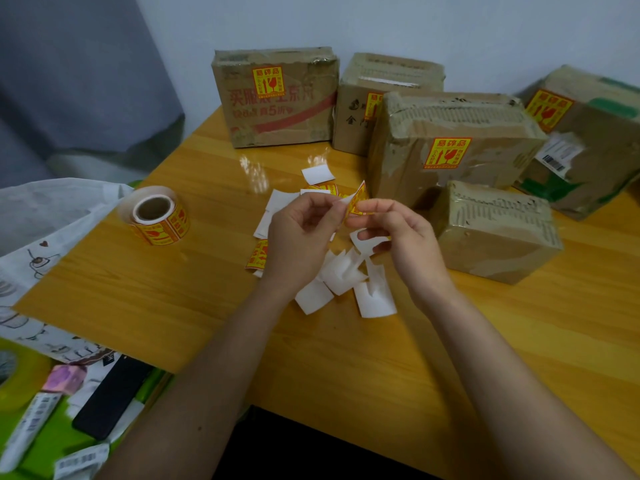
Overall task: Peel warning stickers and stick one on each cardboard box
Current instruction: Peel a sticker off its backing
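Note:
Both hands hold one yellow-and-red warning sticker (pixel 357 201) above the table's middle. My left hand (pixel 300 237) pinches its white backing edge, and my right hand (pixel 405 237) pinches the sticker's lower right side. Several cardboard boxes stand at the back and right. The far left box (pixel 277 98), the box behind the middle (pixel 353 116), the large middle box (pixel 450 147) and the far right box (pixel 588 133) each carry a warning sticker. The small near box (pixel 498 233) shows none on its visible faces. A sticker roll (pixel 157 214) lies to the left.
White backing scraps (pixel 346 282) and loose stickers (pixel 258 254) litter the wooden table (pixel 173 289) under my hands. A white printed bag (pixel 41 216) lies at the left edge. Below the table's left corner are a black phone (pixel 110 396), a tube and a tape roll.

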